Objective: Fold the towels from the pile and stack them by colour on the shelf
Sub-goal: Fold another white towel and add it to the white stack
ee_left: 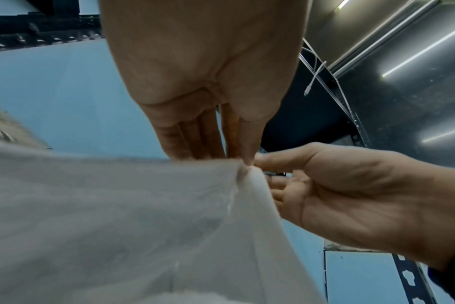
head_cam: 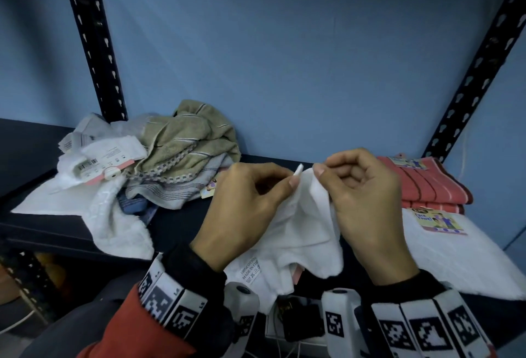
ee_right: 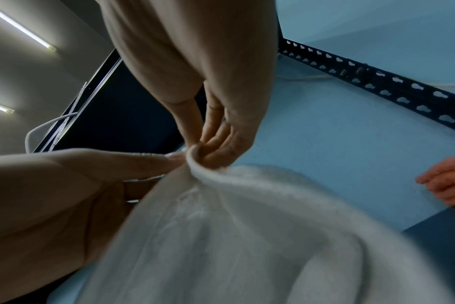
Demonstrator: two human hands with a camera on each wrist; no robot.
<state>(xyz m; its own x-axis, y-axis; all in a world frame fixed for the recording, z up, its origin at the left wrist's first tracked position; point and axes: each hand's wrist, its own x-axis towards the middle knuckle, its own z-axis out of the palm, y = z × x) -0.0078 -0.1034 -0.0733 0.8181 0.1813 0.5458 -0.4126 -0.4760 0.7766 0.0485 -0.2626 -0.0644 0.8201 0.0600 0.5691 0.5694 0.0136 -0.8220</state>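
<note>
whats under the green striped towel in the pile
Under the green striped towel lie a grey striped towel and, lower, a bit of blue cloth. White towels spread to its left. Anything deeper in the pile is covered, so it cannot be seen.

white towel (head_cam: 301, 224), hanging, bunched

Towel pile (head_cam: 159, 158) left on the shelf (head_cam: 185, 215); folded stacks (head_cam: 432, 187) right.

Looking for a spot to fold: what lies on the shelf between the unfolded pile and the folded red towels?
Head view: bare shelf behind both hands, which pinch a white towel.
</note>
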